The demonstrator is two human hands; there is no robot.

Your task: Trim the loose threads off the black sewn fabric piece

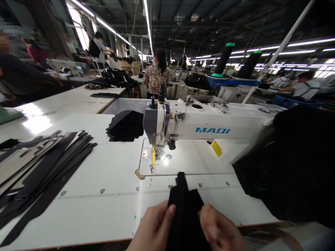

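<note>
A black fabric piece point(185, 205) with a narrow strap end lies on the white sewing table point(110, 188) at the front edge. My left hand point(154, 228) grips its left side, thumb on top. My right hand point(218, 230) pinches its right side. Beyond the hands stands a white MAQI sewing machine point(204, 125), its needle and presser foot point(154, 157) lit over the needle plate, apart from the fabric.
A fanned stack of black and grey cut strips point(39, 164) lies at the left. Black fabric point(125, 125) rests behind the machine head, and a large black fabric heap point(290, 164) fills the right. Other people work at tables behind.
</note>
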